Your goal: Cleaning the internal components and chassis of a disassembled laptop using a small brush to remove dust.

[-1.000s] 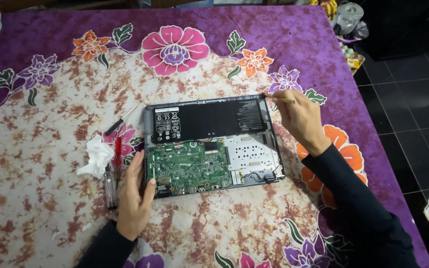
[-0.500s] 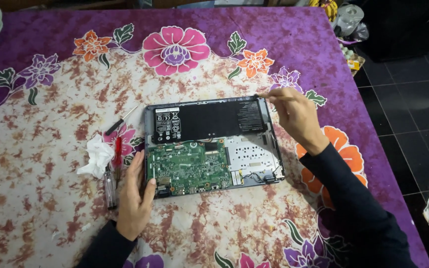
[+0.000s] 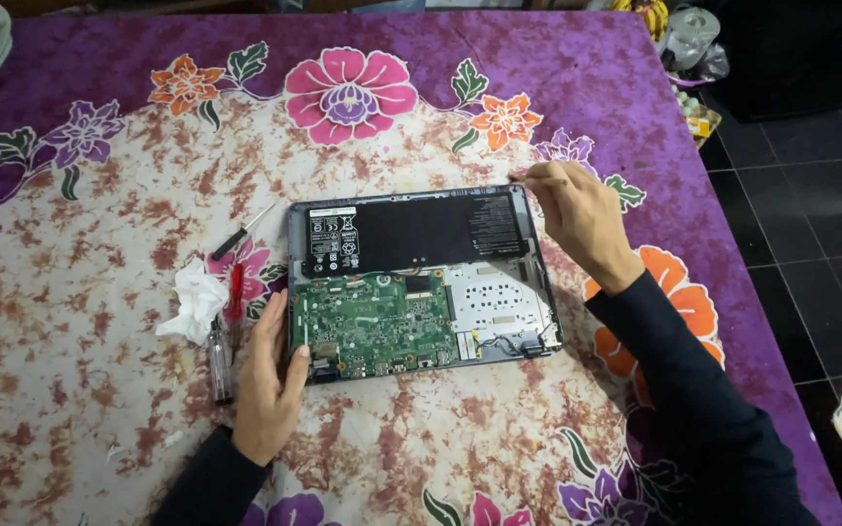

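An opened laptop base (image 3: 421, 282) lies on a flowered purple cloth, its black battery at the back, a green circuit board front left and a silver plate front right. My left hand (image 3: 270, 375) rests flat against the base's front left corner. My right hand (image 3: 577, 219) is at the back right corner, fingers pinched on a thin stick-like tool (image 3: 530, 180) whose tip meets that corner.
Left of the laptop lie a crumpled white tissue (image 3: 192, 300), a red-handled screwdriver (image 3: 236, 297), a clear-handled screwdriver (image 3: 219, 356) and a small black one (image 3: 236, 234). The table's right edge drops to a dark tiled floor (image 3: 782, 205) with bags and cloth.
My right hand has shifted slightly along the laptop's back right corner with the thin tool. The left hand has stayed put.
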